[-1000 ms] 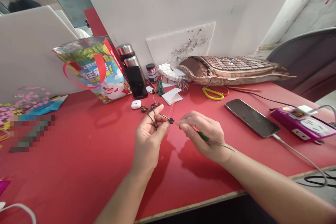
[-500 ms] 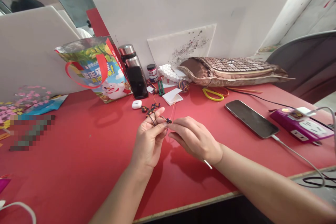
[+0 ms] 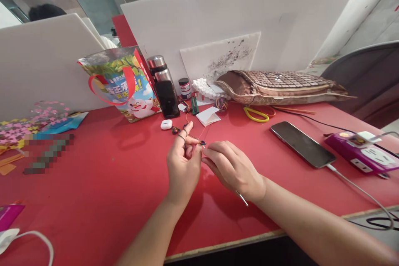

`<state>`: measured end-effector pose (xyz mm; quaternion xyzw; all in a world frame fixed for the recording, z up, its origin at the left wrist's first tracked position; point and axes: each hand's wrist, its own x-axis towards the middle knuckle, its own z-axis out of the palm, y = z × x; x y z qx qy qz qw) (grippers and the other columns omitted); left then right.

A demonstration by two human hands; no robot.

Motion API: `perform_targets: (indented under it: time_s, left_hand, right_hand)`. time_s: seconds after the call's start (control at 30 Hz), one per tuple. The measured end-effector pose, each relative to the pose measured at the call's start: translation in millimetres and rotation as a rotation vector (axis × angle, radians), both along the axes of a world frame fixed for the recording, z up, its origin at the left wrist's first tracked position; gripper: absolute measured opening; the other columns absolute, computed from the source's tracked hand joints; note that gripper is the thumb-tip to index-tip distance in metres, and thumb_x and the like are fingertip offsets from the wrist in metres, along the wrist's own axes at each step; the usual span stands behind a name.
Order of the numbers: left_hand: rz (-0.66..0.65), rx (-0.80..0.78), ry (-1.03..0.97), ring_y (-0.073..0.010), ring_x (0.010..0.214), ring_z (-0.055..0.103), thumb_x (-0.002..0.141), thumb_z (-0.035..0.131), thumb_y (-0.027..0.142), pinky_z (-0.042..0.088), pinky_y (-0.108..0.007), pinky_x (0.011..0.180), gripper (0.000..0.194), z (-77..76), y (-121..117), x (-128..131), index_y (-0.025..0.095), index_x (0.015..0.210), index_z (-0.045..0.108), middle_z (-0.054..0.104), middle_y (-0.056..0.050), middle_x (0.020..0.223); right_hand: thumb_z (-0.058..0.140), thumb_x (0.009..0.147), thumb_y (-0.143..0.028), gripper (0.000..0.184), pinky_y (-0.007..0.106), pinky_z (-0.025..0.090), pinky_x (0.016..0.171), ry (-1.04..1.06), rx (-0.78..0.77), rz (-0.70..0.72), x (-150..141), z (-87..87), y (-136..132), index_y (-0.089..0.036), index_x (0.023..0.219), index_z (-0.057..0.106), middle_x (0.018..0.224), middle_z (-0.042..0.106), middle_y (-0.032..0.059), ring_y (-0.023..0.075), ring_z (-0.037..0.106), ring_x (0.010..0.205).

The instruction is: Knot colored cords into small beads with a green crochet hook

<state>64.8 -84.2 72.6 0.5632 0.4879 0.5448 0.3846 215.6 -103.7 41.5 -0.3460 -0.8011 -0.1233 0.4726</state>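
Yarn piece (image 3: 203, 143) at the left fingertips, hook (image 3: 242, 198) slanting in from the right

The left hand (image 3: 185, 166) pinches the small dark piece at its thumb side, a dark strand looped around the raised index finger. The right hand (image 3: 235, 166), fingers drawn close together, holds the slim metal hook, whose tip sits just beside the piece and whose rear end points down toward the near table edge. The piece lies between the two hands, nearer the left (its own long axis is too small to tell). A thin orange strand runs from it toward folded white paper (image 3: 208, 116).

Beneath is a smooth red table (image 3: 124, 199); a phone (image 3: 303, 144) lies well apart on the right, and a white panel (image 3: 156, 20) stands behind
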Motion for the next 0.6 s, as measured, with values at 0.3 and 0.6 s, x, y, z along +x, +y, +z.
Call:
perform_targets:
  time_s: [0.3,0.6]
  left_hand:
    - [0.038,0.105,0.188,-0.0125,0.06,0.04,0.083,0.068,0.012,0.041,-0.026,0.062,0.049,-2.1,3.4,-2.4,0.023,0.13,0.077,0.057,0.004,0.076]
    - [0.009,0.157,0.262,-0.0133,0.063,0.043,0.086,0.064,0.009,0.045,-0.025,0.067,0.05,-7.6,9.2,-5.4,0.025,0.131,0.079,0.058,0.002,0.078]
  right_hand:
    - [0.051,0.112,-0.016,0.012,0.036,0.055,0.069,-0.013,-0.001,0.006,-0.5,-2.7,2.6,-0.015,0.113,0.062,0.094,0.073,0.0112,0.0222,0.065,0.076]
    - [0.052,0.111,-0.015,0.009,0.033,0.058,0.07,0.074,-0.074,0.111,4.9,0.3,4.4,-0.017,0.117,0.059,0.093,0.07,0.0103,0.0219,0.068,0.078]
